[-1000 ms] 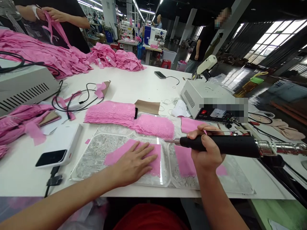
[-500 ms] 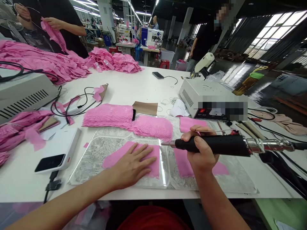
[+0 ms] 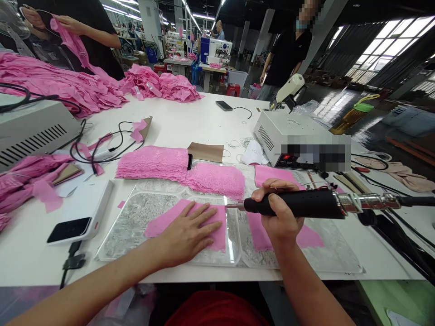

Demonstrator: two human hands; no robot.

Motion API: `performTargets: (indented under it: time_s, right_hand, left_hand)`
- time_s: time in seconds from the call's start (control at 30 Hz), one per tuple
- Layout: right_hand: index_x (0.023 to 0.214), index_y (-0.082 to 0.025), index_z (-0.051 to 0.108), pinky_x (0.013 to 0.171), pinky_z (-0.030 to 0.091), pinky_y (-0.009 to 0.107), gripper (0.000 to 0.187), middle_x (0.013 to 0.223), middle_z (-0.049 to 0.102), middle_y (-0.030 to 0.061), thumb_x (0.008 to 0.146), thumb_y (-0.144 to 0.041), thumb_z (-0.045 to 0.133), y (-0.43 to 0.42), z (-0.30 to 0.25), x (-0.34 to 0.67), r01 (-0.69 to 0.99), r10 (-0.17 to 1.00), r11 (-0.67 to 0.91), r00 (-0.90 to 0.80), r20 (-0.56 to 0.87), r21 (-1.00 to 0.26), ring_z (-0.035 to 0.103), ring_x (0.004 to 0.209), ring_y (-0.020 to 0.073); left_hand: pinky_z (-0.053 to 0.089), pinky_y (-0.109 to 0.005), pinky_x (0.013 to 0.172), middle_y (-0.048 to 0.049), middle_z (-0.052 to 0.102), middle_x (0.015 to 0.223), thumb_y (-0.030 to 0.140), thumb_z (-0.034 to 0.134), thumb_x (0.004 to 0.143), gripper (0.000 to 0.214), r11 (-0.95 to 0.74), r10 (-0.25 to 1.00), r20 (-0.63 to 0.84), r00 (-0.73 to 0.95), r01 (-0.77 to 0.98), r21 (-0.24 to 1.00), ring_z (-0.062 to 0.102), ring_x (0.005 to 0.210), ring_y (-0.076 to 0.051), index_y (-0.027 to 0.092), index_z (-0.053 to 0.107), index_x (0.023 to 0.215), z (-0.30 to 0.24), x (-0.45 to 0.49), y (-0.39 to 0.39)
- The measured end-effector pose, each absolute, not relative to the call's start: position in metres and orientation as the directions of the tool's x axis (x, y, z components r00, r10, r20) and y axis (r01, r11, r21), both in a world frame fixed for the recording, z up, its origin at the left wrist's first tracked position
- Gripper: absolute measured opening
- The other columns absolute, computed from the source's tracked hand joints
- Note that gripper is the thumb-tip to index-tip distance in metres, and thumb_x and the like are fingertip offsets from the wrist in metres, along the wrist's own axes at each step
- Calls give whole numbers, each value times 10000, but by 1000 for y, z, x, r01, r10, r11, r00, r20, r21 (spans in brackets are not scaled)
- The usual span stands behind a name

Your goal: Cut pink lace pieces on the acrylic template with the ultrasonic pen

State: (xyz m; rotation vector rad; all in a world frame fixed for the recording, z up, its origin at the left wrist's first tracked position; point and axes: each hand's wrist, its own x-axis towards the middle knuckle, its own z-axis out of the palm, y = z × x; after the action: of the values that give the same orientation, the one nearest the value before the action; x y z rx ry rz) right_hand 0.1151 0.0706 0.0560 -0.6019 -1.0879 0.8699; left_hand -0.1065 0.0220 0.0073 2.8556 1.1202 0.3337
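Observation:
My left hand [image 3: 190, 233] lies flat with its fingers spread on a pink fabric piece [image 3: 163, 222], which rests on a clear-edged, grey marbled board [image 3: 125, 226]. In my right hand [image 3: 280, 217] is a black, pen-like handheld tool [image 3: 302, 203] with a metal tip and a cable at its rear; its exact kind I cannot tell. The tip points left, at the upper right corner of the fabric under my left hand. Another pink fabric piece [image 3: 311, 237] lies on the right part of the board, partly hidden by my right hand.
Behind the board sit two stacks of pink lace pieces [image 3: 152, 163]. A grey control box [image 3: 288, 131] stands at right, another box [image 3: 37, 129] at left. A white power bank with a phone [image 3: 70, 230] lies left. Across the table, a person handles pink fabric [image 3: 71, 43]; another person [image 3: 285, 54] stands right.
My right hand and the tool have shifted slightly left, the tip now at the fabric's corner. My left hand stays put. The standing person at right has moved a little left.

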Motion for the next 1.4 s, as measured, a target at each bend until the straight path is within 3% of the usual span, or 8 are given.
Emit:
performTargets:
  time_s: [0.53, 0.7, 0.87, 1.4]
  right_hand:
    - [801, -205, 569, 573, 516, 300, 101, 786, 582, -31, 722, -209, 631, 72, 58, 114, -298, 844, 537, 180, 506, -789, 592, 549, 97]
    - [785, -200, 587, 513, 495, 299, 119, 760, 580, -21, 668, -222, 585, 69, 61, 125, -359, 858, 514, 217, 466, -779, 569, 508, 101]
    - [794, -197, 609, 483, 486, 292, 135, 738, 581, -17, 662, -210, 585, 66, 59, 130, -436, 879, 466, 130, 458, -770, 568, 496, 106]
    - [832, -195, 631, 507, 514, 307, 131, 768, 604, -10, 704, -188, 607, 60, 57, 126, -440, 875, 459, 71, 479, -772, 594, 520, 113]
  left_hand:
    - [319, -587, 1088, -124, 438, 1479, 382, 423, 1000, 396, -741, 671, 166, 722, 661, 121, 404, 1367, -341, 243, 517, 1359, 10, -107, 23]
    - [222, -529, 1171, -99, 458, 1468, 354, 408, 1010, 392, -771, 636, 229, 737, 621, 142, 372, 1397, -273, 196, 516, 1352, 19, -105, 5]
    - [150, -461, 1214, -68, 552, 1390, 279, 454, 991, 363, -799, 598, 323, 733, 576, 172, 392, 1386, -230, 146, 533, 1320, 16, -99, -21]
    - [179, -448, 1210, -55, 555, 1390, 247, 492, 965, 387, -806, 584, 358, 728, 571, 154, 397, 1384, -226, 159, 514, 1341, 12, -100, -24]
